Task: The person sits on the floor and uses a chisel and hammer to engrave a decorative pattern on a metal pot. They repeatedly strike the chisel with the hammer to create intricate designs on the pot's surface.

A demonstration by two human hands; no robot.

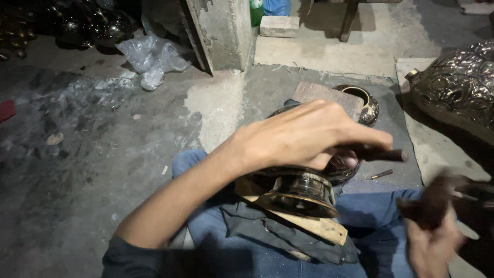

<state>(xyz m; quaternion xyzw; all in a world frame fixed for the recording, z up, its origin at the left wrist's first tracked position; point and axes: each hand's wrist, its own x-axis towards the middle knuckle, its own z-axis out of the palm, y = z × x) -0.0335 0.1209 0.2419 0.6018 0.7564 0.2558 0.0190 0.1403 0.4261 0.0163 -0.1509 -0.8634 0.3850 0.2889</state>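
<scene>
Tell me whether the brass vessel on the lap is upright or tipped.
Tipped. The brass vessel lies on its side across a wooden board, flared foot toward the camera, the left hand resting on it.

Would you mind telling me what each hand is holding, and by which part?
The left hand grips a dark rod near its middle, over the brass vessel. The right hand holds something blurred; the grip cannot be told.
</scene>
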